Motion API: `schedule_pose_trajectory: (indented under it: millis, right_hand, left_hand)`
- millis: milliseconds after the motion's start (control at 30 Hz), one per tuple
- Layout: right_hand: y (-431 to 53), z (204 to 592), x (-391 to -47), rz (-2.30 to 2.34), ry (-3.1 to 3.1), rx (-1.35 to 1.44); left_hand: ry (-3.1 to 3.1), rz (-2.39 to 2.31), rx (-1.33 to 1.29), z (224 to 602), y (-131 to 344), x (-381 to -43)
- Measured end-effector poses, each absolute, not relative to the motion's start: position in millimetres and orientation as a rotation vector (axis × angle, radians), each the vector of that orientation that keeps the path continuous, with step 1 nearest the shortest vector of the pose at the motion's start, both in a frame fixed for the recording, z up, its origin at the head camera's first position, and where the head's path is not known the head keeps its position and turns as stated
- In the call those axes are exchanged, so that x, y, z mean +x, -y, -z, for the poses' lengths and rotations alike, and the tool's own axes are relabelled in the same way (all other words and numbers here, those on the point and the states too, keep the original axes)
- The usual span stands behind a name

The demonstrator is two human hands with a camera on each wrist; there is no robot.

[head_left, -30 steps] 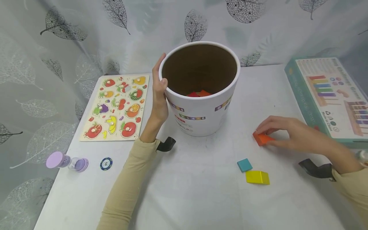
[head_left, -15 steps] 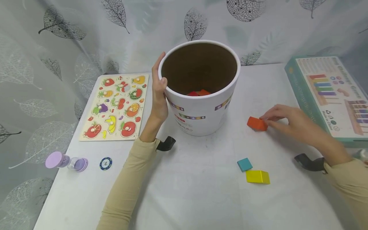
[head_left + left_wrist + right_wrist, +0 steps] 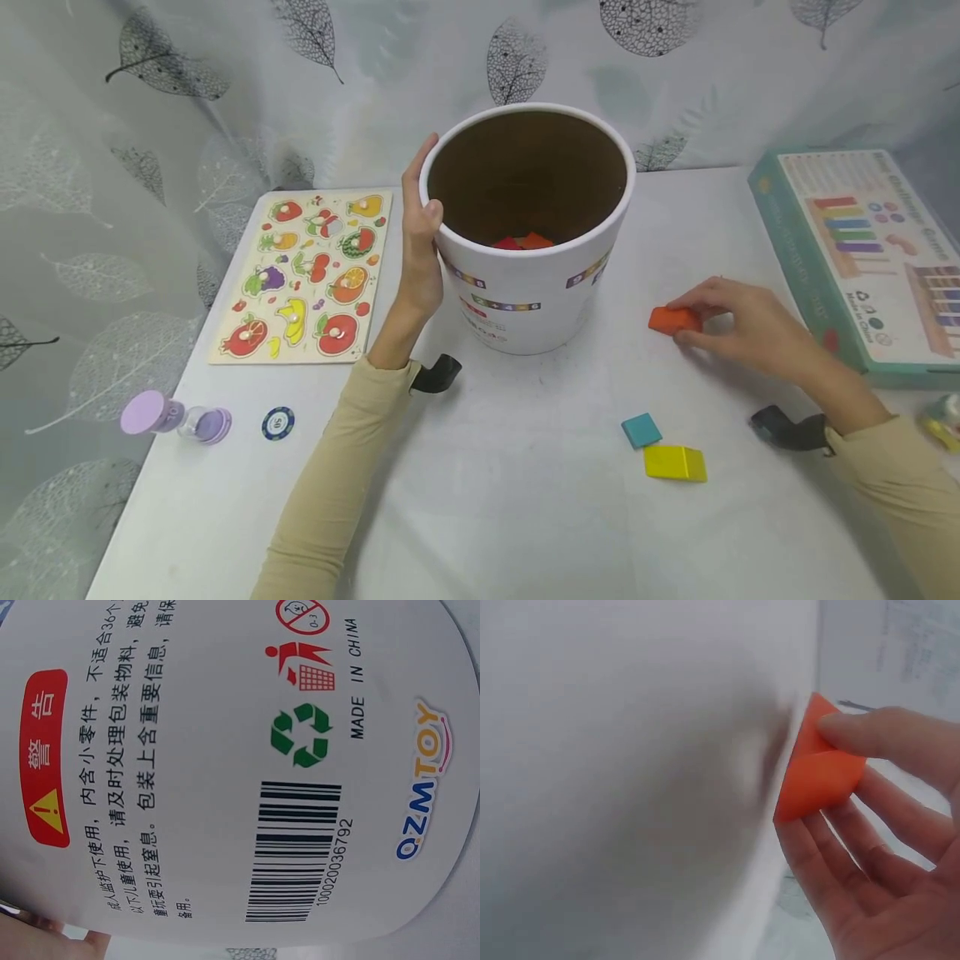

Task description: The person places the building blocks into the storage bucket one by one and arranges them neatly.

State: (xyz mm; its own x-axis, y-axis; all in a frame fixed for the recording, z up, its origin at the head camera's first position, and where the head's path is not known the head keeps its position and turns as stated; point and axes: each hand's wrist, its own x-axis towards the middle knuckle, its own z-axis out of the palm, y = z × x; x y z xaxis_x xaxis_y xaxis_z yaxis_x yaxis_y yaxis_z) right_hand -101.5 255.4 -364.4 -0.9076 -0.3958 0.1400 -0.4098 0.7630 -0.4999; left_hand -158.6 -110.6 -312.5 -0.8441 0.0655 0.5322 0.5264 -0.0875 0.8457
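Note:
A white bucket (image 3: 525,296) with printed number labels stands at the middle back. My left hand (image 3: 422,250) rests against its left side, fingers straight along the outside and thumb at the rim. Printed warnings and a barcode on the bucket (image 3: 202,765) fill the left wrist view. To the right of the bucket, my right hand (image 3: 738,325) pinches an orange block (image 3: 671,320) between thumb and fingers. The right wrist view shows the orange block (image 3: 821,776) close up. Nearer the front lie a blue block (image 3: 641,430) and a yellow block (image 3: 675,462).
Red and orange blocks (image 3: 525,242) lie inside the bucket. To the left are a fruit puzzle board (image 3: 300,279), a purple hourglass (image 3: 202,423) and a poker chip (image 3: 278,423). A game box (image 3: 862,258) stands at the right. A leaf-patterned curtain (image 3: 450,58) hangs behind.
The orange block has turned and shifted slightly left and away from the person. My right hand has moved left with it and changed its hold. The left hand stays on the bucket.

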Motion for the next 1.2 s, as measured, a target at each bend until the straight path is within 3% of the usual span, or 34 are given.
schedule_pose_trajectory:
  millis: [133, 333, 467, 600, 800, 1200]
  right_hand:
    - [-253, 343, -104, -0.860, 2.839, 0.645]
    - [-234, 279, -110, -1.016, 2.488, 0.700]
    - [-208, 242, -116, -1.261, 2.220, 0.841]
    - [-178, 219, -127, -1.225, 2.172, 0.969]
    - [-147, 212, -142, -1.283, 2.204, 1.026]
    - [-141, 218, -148, -1.418, 2.186, 1.058]
  left_hand:
    - [1.877, 1.985, -0.631, 313, 111, -159]
    - [1.885, 1.970, -0.618, 314, 113, -158]
    - [1.883, 1.984, -0.628, 315, 113, -158]
    - [1.892, 1.991, -0.619, 316, 112, -159]
    - [1.912, 1.986, -0.597, 316, 111, -158]
    - [1.898, 1.957, -0.629, 313, 110, -157]
